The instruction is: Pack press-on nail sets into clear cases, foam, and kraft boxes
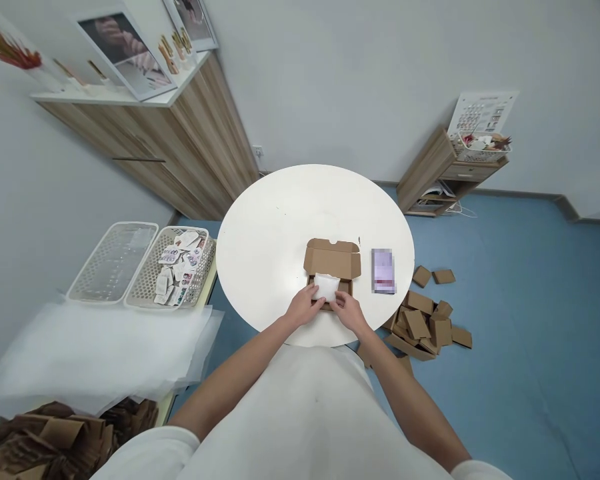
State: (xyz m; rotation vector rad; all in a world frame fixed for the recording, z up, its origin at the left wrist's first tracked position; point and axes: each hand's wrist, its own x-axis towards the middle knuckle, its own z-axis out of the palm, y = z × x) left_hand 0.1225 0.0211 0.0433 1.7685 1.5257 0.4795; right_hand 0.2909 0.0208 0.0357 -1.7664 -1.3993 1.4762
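Note:
On the round white table (pixel 280 233) an open brown cardboard box (pixel 333 259) lies with its lid folded back, away from me. A small white wrapped packet (pixel 327 287) is at the box's opening, between my hands. My left hand (pixel 303 307) holds the packet's left side, with the thumb at its near edge. At the packet's right side, my right hand (pixel 347 310) has its fingers closed on the lower right corner. The hands hide part of the box's near side. To the right of the box lies a purple item (pixel 383 271), blurred by pixels.
Small brown boxes (pixel 417 325) are heaped on the blue floor at the right. At the left stand a basket of packets (pixel 145 273), a clear-bottomed basket (pixel 87 267), white sheets (pixel 100 347) and flat cardboard (pixel 55 437). Wooden cabinets (pixel 200 127) stand beyond the table.

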